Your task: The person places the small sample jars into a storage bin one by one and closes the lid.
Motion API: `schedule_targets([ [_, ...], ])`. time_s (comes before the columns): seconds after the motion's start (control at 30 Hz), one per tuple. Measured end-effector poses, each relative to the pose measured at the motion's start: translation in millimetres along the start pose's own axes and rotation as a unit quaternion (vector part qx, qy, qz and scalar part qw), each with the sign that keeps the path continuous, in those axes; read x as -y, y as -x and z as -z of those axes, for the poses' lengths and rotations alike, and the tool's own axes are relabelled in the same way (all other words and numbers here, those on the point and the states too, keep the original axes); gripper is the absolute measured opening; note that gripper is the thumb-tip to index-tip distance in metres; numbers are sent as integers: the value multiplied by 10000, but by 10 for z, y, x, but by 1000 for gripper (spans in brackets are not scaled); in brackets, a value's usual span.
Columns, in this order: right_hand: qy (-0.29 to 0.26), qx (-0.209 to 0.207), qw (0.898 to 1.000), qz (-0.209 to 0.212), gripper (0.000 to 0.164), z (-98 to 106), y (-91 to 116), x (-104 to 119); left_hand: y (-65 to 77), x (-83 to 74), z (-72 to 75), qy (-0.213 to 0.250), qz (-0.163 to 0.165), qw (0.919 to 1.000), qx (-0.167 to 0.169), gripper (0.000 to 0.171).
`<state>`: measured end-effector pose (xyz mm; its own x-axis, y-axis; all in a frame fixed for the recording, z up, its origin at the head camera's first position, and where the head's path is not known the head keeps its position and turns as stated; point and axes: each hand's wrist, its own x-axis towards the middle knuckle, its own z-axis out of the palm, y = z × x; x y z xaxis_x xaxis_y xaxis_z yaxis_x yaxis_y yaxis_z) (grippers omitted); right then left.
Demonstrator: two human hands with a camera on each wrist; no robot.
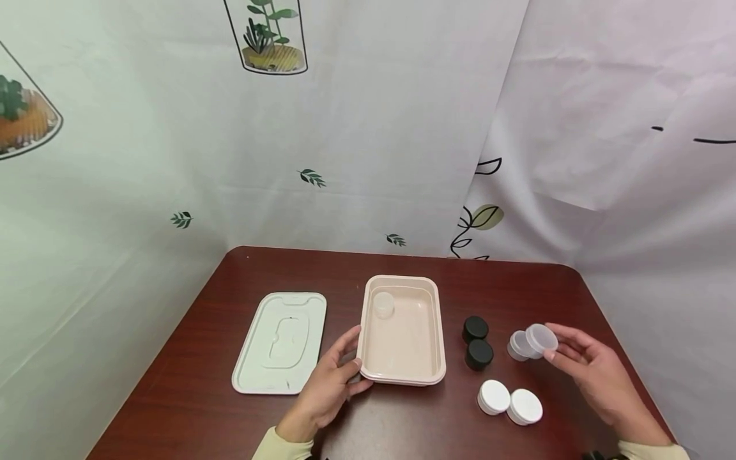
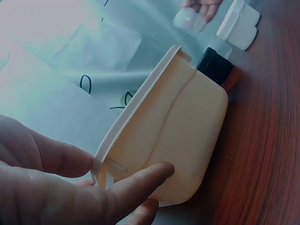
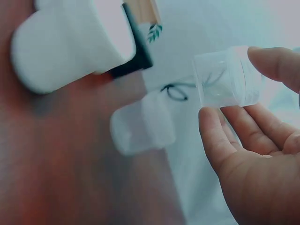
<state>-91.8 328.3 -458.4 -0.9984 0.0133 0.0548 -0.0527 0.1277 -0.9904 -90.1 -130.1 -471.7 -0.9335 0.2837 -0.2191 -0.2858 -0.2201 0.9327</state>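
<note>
Head view shows the counter (image 1: 397, 421) filling the lower frame, with a beige tub (image 1: 404, 345) at lower centre; it looks light, stiff and slightly slick, best taken by its lipped rim. At its left side the left hand (image 1: 329, 386) grips it, thumb at the rim, fingers against the outer wall. At lower right, the right hand (image 1: 595, 370) pinches a clear jar (image 1: 542, 340), probably very light, rigid plastic, best held across its sides.

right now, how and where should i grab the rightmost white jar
Probably pinch its round side, front and back, coming from above and the right: the rightmost white jar stands upright, with the other white jar close against its left.
</note>
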Motion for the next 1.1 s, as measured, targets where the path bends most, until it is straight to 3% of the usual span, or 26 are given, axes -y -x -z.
schedule_targets([
  [0.27, 845, 655, 9935, 386, 50, -309, -407, 395, -7, -9, 3, 50, 50, 10000, 27, 65],
  [0.43, 977, 972, 9887, 586, 54, -582, -698, 513, -8, 1, -3, 120, 72, 9999, 45, 65],
  [0.77, 993, 1757, 9784, 443, 53, -1274, -1152, 481, 4, 4, 4, 151, 68, 9998, 72, 65],
  [0.9, 1271, 2014, 9699, 500, 49, -1575, -1208, 449, 6, -2, 8, 133, 64, 9999, 68, 65],
  [1.1, 1890, 2006, 9610, 246, 48, -1955, -1200, 400, -3, -2, 12, 107, 44, 9999, 71, 64],
])
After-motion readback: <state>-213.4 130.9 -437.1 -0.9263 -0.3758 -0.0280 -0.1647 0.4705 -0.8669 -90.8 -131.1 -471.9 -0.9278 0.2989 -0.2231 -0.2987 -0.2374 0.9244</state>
